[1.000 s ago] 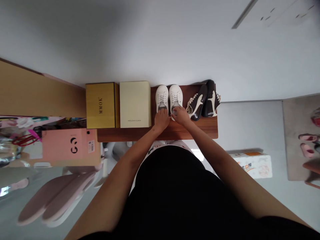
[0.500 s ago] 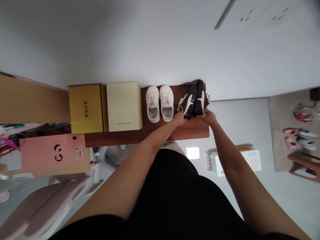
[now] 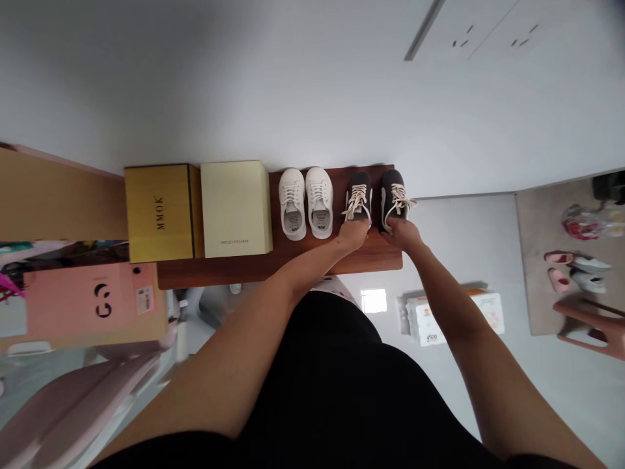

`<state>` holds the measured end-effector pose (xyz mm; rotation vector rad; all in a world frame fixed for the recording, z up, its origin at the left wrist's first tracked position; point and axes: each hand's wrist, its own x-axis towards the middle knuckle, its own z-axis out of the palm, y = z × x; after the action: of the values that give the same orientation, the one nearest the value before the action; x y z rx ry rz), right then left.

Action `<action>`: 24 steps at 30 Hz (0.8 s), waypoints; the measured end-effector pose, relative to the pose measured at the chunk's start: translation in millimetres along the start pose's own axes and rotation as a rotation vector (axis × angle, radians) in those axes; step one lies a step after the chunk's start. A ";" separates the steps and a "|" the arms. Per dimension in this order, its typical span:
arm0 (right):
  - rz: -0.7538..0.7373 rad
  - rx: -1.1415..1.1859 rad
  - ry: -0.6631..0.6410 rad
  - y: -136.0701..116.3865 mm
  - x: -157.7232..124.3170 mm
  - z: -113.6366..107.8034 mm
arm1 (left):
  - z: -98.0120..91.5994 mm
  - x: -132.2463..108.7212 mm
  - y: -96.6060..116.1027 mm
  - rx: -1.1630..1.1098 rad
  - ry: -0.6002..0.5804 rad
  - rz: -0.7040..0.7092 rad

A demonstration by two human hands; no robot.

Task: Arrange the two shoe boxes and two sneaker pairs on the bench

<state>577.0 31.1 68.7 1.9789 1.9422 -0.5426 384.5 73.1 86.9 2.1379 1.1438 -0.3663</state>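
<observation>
Left hand [image 3: 354,234] curls narrowly over the heel of the left dark sneaker [image 3: 360,182], and right hand [image 3: 403,236] closes its fingers on the heel of the right dark sneaker [image 3: 393,195]. I have each shoe by its back, so neither hand is spread wide, though I can't tell how firm the grip is. The two sneakers stand side by side and slightly apart on the dark wooden surface [image 3: 219,275], toes toward the wall, with cream laces [image 3: 357,203] crossing the top of the left one.

Just beside them on my left is a pair of white sneakers [image 3: 319,189], toes pointing the same way, with grey insoles showing. Further left on the surface, a cream MEIZHIYUAN box [image 3: 234,208] sits right next to a gold MMOK box [image 3: 159,212]. Below that end, past the surface's edge, is a pink carton [image 3: 63,306] with a black logo.

Off to the right on the floor lie a white packaged carton [image 3: 452,319] and a grey mat [image 3: 537,306] with pink shoes [image 3: 559,257] on it. White wall sockets [image 3: 461,32] show high on the wall [image 3: 293,85].
</observation>
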 end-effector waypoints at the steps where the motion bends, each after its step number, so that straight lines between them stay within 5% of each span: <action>1: -0.007 -0.008 -0.004 -1.1 1.5 -1.3 | -1.3 1.2 0.8 0.012 -0.003 -0.002; 16: -0.077 -0.044 -0.052 -16.5 38.2 -5.6 | -8.8 34.8 6.2 0.030 0.054 -0.019; 24: 0.017 0.009 -0.018 -19.6 31.1 -3.1 | -3.8 38.4 7.2 -0.004 0.072 -0.024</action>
<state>557.7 60.5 57.4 1.9873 1.9133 -0.5636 412.2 96.9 72.4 2.1511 1.2106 -0.2996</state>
